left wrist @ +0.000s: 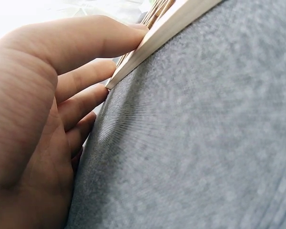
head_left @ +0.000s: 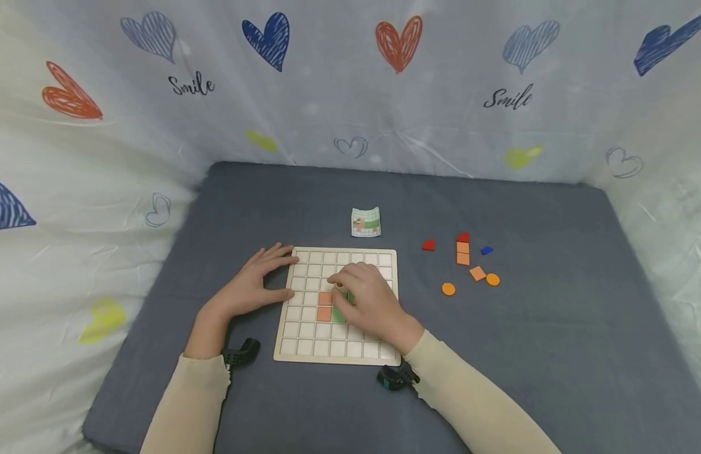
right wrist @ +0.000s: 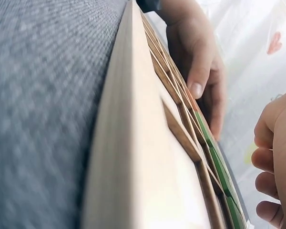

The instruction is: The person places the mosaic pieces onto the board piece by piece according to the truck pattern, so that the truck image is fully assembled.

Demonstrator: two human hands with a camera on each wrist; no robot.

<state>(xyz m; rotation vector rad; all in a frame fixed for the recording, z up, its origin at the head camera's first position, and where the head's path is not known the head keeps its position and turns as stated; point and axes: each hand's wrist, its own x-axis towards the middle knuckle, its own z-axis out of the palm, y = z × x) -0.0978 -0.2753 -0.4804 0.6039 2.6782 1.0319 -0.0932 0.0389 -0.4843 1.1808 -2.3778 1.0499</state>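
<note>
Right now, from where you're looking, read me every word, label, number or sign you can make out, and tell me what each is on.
"Smile": upper left, on the white cloth hung behind the table.
"Smile": upper right, on the same cloth.
Any writing on the small printed card is too small to read.
No lettering shows on the wooden board.

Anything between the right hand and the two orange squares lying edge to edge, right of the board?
No visible obstacle: between the right hand and those orange squares lie only the right side of the board and grey tabletop. One orange disc sits off that line, nearer the person.
</note>
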